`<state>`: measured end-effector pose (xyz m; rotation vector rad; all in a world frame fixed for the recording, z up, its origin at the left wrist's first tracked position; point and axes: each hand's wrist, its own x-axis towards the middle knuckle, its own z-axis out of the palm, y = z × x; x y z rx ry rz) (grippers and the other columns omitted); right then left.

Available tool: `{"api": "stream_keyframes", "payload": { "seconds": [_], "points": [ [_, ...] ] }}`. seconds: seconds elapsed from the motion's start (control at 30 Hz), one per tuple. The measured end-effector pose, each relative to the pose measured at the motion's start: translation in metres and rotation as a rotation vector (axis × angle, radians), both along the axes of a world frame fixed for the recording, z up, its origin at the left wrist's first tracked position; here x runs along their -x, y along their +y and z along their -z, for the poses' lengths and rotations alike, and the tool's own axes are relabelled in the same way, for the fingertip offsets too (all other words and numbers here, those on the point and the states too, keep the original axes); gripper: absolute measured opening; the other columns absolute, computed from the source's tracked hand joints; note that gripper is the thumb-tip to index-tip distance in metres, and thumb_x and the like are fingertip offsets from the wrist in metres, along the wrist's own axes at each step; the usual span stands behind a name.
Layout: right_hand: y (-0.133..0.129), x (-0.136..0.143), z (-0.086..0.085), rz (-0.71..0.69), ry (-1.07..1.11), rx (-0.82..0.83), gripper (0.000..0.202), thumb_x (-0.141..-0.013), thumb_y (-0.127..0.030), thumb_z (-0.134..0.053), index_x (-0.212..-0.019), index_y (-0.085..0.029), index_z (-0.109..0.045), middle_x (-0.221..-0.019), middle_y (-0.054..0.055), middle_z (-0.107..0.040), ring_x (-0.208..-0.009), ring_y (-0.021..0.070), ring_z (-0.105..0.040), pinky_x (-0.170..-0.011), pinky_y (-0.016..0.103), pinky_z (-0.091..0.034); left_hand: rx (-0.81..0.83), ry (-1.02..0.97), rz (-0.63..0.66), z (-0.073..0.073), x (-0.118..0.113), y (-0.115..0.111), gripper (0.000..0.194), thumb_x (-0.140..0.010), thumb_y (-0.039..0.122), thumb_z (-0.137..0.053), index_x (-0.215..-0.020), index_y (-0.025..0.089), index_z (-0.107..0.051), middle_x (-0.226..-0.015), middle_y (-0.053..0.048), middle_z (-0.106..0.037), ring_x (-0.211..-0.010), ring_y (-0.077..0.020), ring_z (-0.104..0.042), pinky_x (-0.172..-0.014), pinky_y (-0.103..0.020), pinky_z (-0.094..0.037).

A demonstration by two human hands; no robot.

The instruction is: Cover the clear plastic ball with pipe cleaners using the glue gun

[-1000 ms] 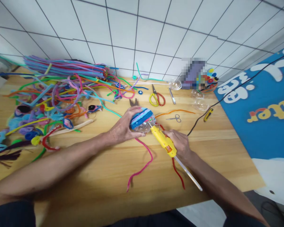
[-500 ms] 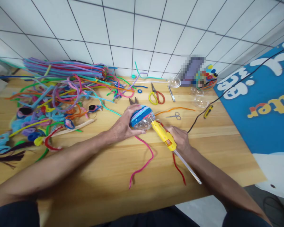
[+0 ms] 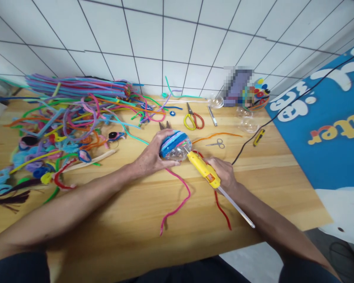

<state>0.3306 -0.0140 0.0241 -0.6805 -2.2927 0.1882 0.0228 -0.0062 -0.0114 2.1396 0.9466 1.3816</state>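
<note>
My left hand (image 3: 153, 153) is closed around a clear plastic ball (image 3: 177, 151), its upper part covered with blue, pink and purple pipe cleaner strips. In my right hand (image 3: 222, 171) is a yellow hot glue gun (image 3: 205, 169), a clear glue stick (image 3: 237, 207) jutting from its back end. The gun's nozzle meets the right side of the ball, at or very near the surface. A pink pipe cleaner (image 3: 184, 192) trails on the table below the ball. Part of a red pipe cleaner (image 3: 222, 210) passes beneath the gun and my right hand.
Tangled pipe cleaners (image 3: 67, 122) and small craft pieces cover the table's left side. Behind the ball lie pliers (image 3: 164, 125), scissors (image 3: 191, 120) and a pen-like knife (image 3: 212, 117). Small scissors (image 3: 216, 144), a yellow cutter (image 3: 259, 137) and a black cord (image 3: 244, 143) lie to the right.
The glue gun's back end has swung slightly right and down, while its nozzle stays at the ball. The whole view has shifted slightly; both hands keep their hold.
</note>
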Motion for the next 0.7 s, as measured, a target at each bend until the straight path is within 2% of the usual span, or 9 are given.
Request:
{"api": "stream_keyframes", "payload": {
  "seconds": [0.43, 0.7],
  "points": [
    [-0.0046, 0.0043, -0.0055, 0.019, -0.018, -0.043, 0.02, -0.111, -0.028, -0.054, -0.116, -0.019, -0.071, -0.085, 0.004, -0.076, -0.07, 0.0173, -0.071, -0.066, 0.03, -0.054, -0.038, -0.004, 0.009, 0.0024, -0.0017, -0.0004, 0.101, -0.082, 0.049, -0.098, -0.164, 0.033, -0.041, -0.156, -0.017, -0.057, -0.154, -0.0375, -0.054, -0.127, -0.061, -0.05],
    [-0.004, 0.003, -0.003, 0.051, -0.028, 0.035, 0.027, -0.112, -0.037, -0.052, -0.113, -0.02, -0.073, -0.08, 0.003, -0.074, -0.064, 0.0161, -0.065, -0.065, 0.029, -0.054, -0.037, 0.007, -0.005, 0.0019, -0.0017, -0.0007, 0.1, -0.084, 0.053, -0.096, -0.165, 0.033, -0.041, -0.157, -0.016, -0.056, -0.155, -0.0367, -0.053, -0.128, -0.059, -0.05]
  ]
}}
